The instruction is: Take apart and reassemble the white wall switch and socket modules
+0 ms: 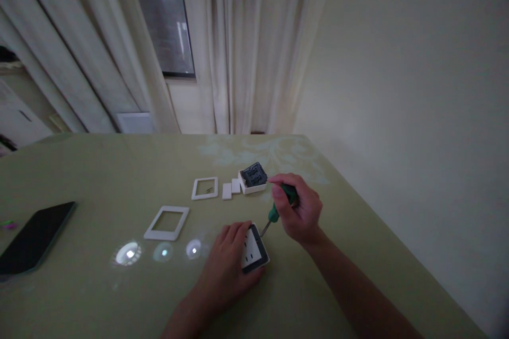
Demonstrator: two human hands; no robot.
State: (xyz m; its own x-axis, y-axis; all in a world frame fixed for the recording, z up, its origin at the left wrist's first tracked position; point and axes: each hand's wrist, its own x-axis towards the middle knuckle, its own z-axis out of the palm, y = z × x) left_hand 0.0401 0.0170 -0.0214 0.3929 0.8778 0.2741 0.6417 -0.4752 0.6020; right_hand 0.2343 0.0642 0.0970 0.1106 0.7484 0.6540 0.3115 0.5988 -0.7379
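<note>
A wall socket (252, 250) with a white face and a dark border stands at the front of the table, tilted, its slots toward me. Around its left side and lower edge my left hand (229, 257) is closed. My right hand (299, 207) grips a screwdriver (273, 215) by its green handle. The metal shaft points down and left, and its tip meets the socket's upper right edge. Whether a screw sits under the tip is too small to see.
Behind the hands lie a white box with a black switch module (254, 175), two small white plates (227, 191), a white frame (194, 189) with small screws inside it, and another white frame (166, 235). A dark tablet (37, 235) lies at left. The table (119, 169) meets a wall at right.
</note>
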